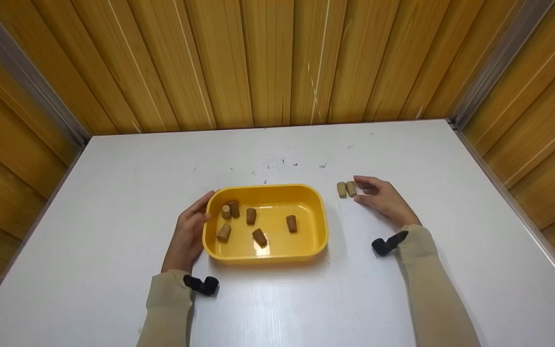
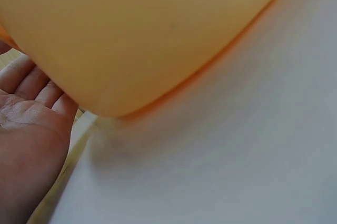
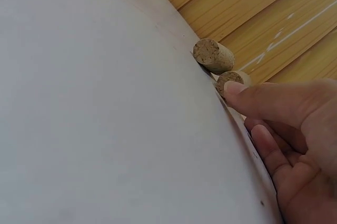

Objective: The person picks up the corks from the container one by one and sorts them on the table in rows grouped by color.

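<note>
Currently, we log two corks side by side on the worktop (image 1: 287, 311), just past the yellow tray's (image 1: 265, 260) right end: an inner cork (image 1: 341, 190) and an outer cork (image 1: 351, 189). At the outer one we find the right grip (image 1: 386, 202), thumb at the near end, index finger at the far end. From the right wrist, the thumb tip covers part of that cork's end face and the index fingertip is hidden; whether they pinch it or stand just clear, we cannot tell. The left grip (image 1: 191, 231) grasps the tray's left end. The left-wrist view gives us little: tray cut off above, thumb nearly out of frame, fingertips lost behind the wall. Inside the tray we count six loose corks (image 1: 251, 216), one partly hiding its neighbour. Both sleeves (image 1: 443, 299) run off the bottom edge.
</note>
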Demonstrator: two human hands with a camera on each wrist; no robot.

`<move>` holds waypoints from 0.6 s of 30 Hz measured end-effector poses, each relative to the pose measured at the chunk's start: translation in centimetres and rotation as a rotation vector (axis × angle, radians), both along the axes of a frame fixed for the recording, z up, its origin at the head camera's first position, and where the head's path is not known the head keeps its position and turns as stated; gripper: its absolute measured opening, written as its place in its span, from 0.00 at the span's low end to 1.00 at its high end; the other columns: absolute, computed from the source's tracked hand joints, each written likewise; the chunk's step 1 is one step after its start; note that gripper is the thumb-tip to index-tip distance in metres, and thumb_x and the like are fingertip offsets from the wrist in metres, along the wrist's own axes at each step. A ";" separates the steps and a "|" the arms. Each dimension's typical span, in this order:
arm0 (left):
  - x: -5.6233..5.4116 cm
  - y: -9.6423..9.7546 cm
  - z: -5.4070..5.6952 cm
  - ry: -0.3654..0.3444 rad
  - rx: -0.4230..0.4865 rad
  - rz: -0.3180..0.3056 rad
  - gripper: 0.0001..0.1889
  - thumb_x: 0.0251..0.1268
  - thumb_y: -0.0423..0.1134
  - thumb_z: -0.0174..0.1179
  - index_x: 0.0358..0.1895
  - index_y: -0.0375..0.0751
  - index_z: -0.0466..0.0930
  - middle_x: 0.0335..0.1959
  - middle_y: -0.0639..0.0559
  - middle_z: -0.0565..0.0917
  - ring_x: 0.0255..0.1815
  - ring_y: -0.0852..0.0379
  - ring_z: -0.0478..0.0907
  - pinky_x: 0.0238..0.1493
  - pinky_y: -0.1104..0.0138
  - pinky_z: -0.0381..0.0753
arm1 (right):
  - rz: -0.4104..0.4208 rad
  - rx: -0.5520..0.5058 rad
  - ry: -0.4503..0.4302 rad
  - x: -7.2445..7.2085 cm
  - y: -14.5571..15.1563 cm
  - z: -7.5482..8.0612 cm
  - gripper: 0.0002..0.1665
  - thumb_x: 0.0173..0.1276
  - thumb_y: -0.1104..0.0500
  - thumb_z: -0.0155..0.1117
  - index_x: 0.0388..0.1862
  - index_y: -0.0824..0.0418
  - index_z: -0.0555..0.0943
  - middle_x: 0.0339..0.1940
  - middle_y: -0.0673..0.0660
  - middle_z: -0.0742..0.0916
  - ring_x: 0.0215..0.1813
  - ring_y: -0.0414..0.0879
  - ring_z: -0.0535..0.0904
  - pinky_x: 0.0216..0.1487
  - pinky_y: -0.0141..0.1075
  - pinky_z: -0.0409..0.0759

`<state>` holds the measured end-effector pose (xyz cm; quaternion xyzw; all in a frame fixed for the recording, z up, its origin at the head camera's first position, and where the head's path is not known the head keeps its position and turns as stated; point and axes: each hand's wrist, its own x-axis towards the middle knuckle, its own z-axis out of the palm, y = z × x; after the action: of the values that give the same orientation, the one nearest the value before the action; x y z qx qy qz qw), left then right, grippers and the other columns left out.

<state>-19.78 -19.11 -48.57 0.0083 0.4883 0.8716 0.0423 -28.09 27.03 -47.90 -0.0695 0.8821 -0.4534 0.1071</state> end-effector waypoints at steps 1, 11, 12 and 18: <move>0.0 0.0 0.0 0.001 -0.004 -0.003 0.30 0.63 0.22 0.40 0.72 0.33 0.60 0.73 0.45 0.63 0.74 0.56 0.61 0.69 0.69 0.68 | -0.005 0.003 -0.006 0.0 0.0 0.0 0.38 0.64 0.52 0.66 0.72 0.54 0.65 0.72 0.60 0.70 0.71 0.58 0.67 0.73 0.49 0.65; 0.1 -0.2 0.0 -0.008 -0.031 -0.014 0.31 0.63 0.22 0.39 0.72 0.33 0.58 0.74 0.46 0.61 0.76 0.55 0.56 0.69 0.70 0.68 | 0.003 0.003 -0.065 -0.4 -0.1 0.9 0.41 0.61 0.55 0.68 0.73 0.56 0.65 0.71 0.60 0.71 0.70 0.58 0.67 0.74 0.51 0.63; 0.1 -0.2 0.0 -0.011 -0.032 -0.013 0.31 0.63 0.22 0.39 0.72 0.33 0.58 0.74 0.47 0.61 0.76 0.55 0.56 0.69 0.70 0.68 | 0.010 0.006 -0.072 -0.5 -0.1 1.1 0.41 0.61 0.55 0.68 0.73 0.56 0.65 0.71 0.60 0.72 0.70 0.58 0.67 0.73 0.51 0.64; 0.1 -0.1 0.1 -0.012 -0.026 -0.015 0.30 0.64 0.22 0.40 0.72 0.34 0.58 0.74 0.47 0.62 0.76 0.55 0.57 0.69 0.70 0.68 | 0.053 0.024 -0.075 -0.8 -0.2 2.7 0.40 0.63 0.54 0.66 0.73 0.57 0.64 0.71 0.61 0.71 0.70 0.58 0.67 0.71 0.55 0.66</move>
<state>-19.71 -19.25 -48.45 0.0062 0.4991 0.8650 0.0520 -28.89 26.82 -45.22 -0.0745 0.8807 -0.4420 0.1530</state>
